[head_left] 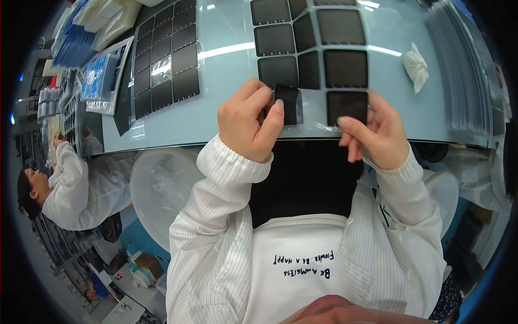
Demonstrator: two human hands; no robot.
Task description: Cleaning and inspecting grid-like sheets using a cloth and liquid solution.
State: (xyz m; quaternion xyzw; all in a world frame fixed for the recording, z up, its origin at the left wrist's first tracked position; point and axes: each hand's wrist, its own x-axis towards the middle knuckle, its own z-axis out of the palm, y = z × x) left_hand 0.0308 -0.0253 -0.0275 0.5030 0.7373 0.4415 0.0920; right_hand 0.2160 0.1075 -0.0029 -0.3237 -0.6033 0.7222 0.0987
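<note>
In front of me a clear film sheet with dark rectangular panels [346, 68] reaches over the table toward its front edge. My left hand [251, 116] is closed at the sheet's near left corner, its thumb and curled fingers against a small dark panel [290, 103]. At the near right corner my right hand [380, 129] pinches the last dark panel [345, 106], thumb on top and fingers partly hidden behind it. Between the hands a bare strip of clear film [313, 105] shows. The right-hand part of the sheet looks slightly blurred.
Another dark-panelled sheet [167, 56] lies on the glassy table [226, 70] to the left, near stacked blue and clear packets [102, 75]. A crumpled white wad [415, 67] and a stack of clear sheets [458, 70] are on the right. Plastic-lined bins [162, 189] stand below; a co-worker [65, 189] sits left.
</note>
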